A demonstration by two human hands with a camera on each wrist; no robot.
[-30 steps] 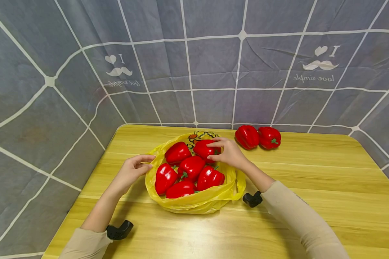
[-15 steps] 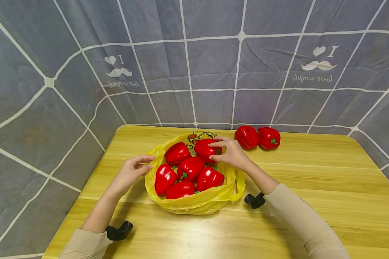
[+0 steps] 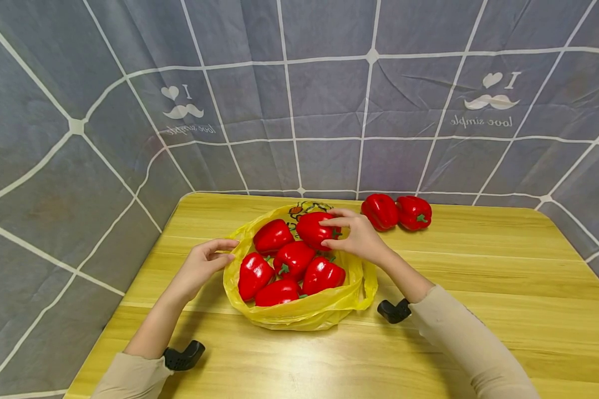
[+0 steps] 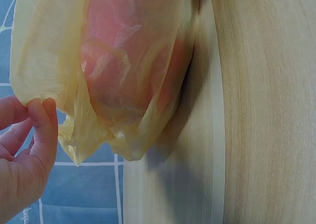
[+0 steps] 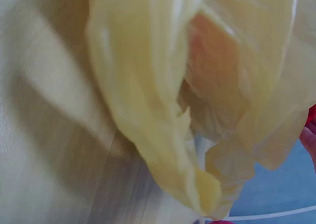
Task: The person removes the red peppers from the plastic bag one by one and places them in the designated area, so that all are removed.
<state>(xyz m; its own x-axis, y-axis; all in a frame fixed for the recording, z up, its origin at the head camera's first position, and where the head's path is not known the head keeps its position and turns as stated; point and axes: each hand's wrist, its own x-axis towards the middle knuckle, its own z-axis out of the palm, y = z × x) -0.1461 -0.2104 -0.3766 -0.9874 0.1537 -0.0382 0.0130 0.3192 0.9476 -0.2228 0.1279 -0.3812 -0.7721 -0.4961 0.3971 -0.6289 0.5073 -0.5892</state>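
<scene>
A yellow plastic bag (image 3: 299, 318) lies with its mouth spread wide, several red bell peppers (image 3: 294, 259) inside it. At the bag's left rim my left hand (image 3: 204, 263) pinches the plastic between thumb and fingers; the left wrist view shows this left hand (image 4: 29, 140) at the thin edge, peppers showing dimly through the film. My right hand (image 3: 356, 235) reaches over the right rim and grips a red bell pepper (image 3: 313, 228) at the back right of the bag, around its stem end. In the right wrist view the bag (image 5: 143, 85) covers most of the scene, with only a sliver of hand at the right edge.
Two more red bell peppers (image 3: 380, 211) lie side by side near the table's back edge, right of the bag. The wooden table (image 3: 479, 288) meets a grey grid-patterned curtain (image 3: 329, 100) behind and on the left. A bag handle (image 3: 370, 282) sticks out at the right.
The bell pepper in my right hand has shifted slightly up and its tilt has changed a little. My left hand stays at the bag rim.
</scene>
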